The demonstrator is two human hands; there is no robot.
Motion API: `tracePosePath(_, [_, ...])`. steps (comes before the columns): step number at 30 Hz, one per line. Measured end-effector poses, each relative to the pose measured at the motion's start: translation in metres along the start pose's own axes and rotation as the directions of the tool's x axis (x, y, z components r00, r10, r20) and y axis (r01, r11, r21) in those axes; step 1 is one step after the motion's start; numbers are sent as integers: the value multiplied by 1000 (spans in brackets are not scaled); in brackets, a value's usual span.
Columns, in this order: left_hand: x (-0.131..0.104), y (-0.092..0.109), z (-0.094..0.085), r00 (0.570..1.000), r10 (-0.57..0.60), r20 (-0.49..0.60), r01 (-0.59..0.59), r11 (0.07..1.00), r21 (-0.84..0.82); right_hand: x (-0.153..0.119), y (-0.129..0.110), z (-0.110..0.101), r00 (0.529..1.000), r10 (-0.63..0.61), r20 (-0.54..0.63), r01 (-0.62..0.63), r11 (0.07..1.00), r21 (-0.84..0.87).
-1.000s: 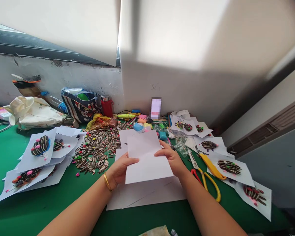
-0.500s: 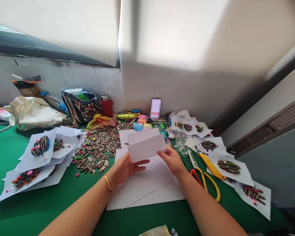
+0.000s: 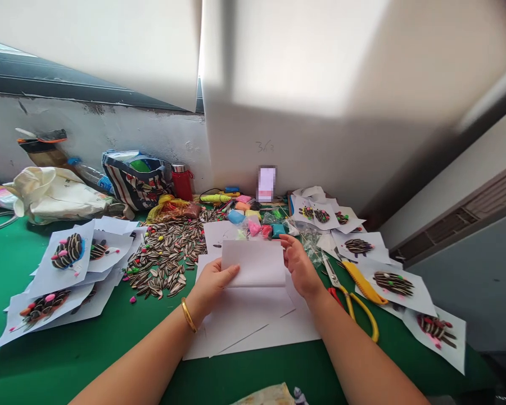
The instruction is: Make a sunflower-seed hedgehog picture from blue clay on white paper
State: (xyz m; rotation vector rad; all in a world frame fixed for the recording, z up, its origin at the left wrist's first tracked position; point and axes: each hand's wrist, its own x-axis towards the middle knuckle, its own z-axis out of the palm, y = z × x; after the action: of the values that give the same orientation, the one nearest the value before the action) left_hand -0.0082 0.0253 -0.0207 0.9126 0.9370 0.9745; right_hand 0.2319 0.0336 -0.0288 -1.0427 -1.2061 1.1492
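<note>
My left hand (image 3: 215,282) grips the left edge of a small white paper (image 3: 253,263), thumb on its face. At the paper's right edge is my right hand (image 3: 298,266), its fingers raised and apart; nothing shows in its grasp. Larger white sheets (image 3: 253,332) lie beneath on the green table (image 3: 109,365). A pile of striped sunflower seeds (image 3: 168,253) is left of the sheets. Red-and-yellow scissors (image 3: 346,295) and a yellow cutter (image 3: 362,281) lie to the right of my right hand.
Papers with seed figures lie at the left (image 3: 67,256) and right (image 3: 392,284). Along the back are a cloth bag (image 3: 63,194), a striped bag (image 3: 137,180), a red flask (image 3: 182,183), coloured clay packets (image 3: 255,225) and a phone (image 3: 266,184) against the wall.
The small paper has turned from tilted to nearly level. My left thumb has come onto its face, while my right hand has released its edge and spread its fingers.
</note>
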Motion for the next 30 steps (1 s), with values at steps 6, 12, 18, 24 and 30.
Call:
tracePosePath(6, [-3,3,2,990,-103,95,82,975,208,-1,-17,-6,954,192,231,-142,966,-216])
tracePosePath(12, [0,1,1,997,-61,39,52,976,212,-2,-19,1,962,244,125,-211,951,-228])
tracePosePath(18, [4,-3,-2,1000,-23,-4,23,983,184,-1,-15,2,965,249,82,-232,957,-173])
tracePosePath(24, [6,-6,-3,999,-40,-12,41,981,188,-1,-10,4,975,211,66,-194,960,-203])
tracePosePath(30, [5,-5,-3,999,-37,0,36,978,204,0,-7,3,983,173,67,-150,955,-256])
